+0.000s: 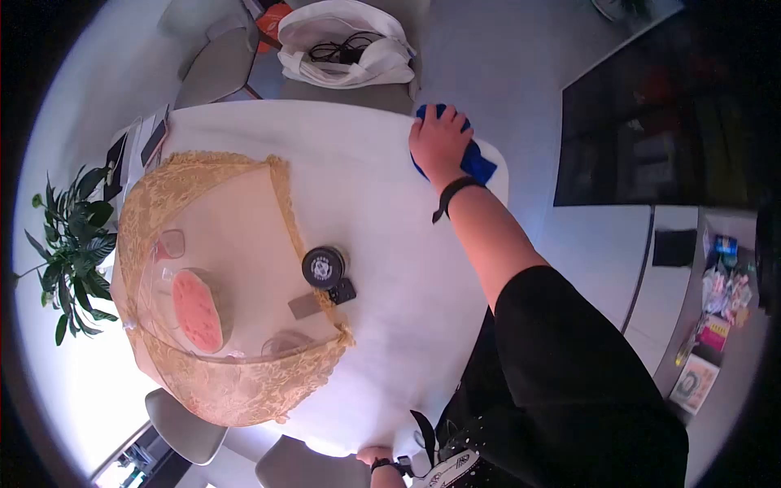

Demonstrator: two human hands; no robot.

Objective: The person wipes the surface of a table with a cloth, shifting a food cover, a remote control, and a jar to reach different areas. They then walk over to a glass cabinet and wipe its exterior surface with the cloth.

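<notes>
My right hand (pixel 439 143) presses on a blue cloth (pixel 482 166) near the far right edge of the white table (pixel 390 195), its fingers curved over the cloth. At the near edge, my left hand (pixel 374 454) rests on the table with nothing visible in it, its fingers small in view. A gold lace-edged mesh food cover (pixel 203 167) stands over a cut watermelon (pixel 197 311) and a glass (pixel 171 244). By the cover's right edge sit a round black-lidded jar (pixel 324 267) and a small black object (pixel 343 291).
A white bag (pixel 346 45) with black cables lies on a chair beyond the table. Another chair (pixel 218 69) stands at the upper left. A leafy plant (pixel 77 252) is at the left, a phone (pixel 154 144) near the far left edge. Cabinets (pixel 598 252) line the right.
</notes>
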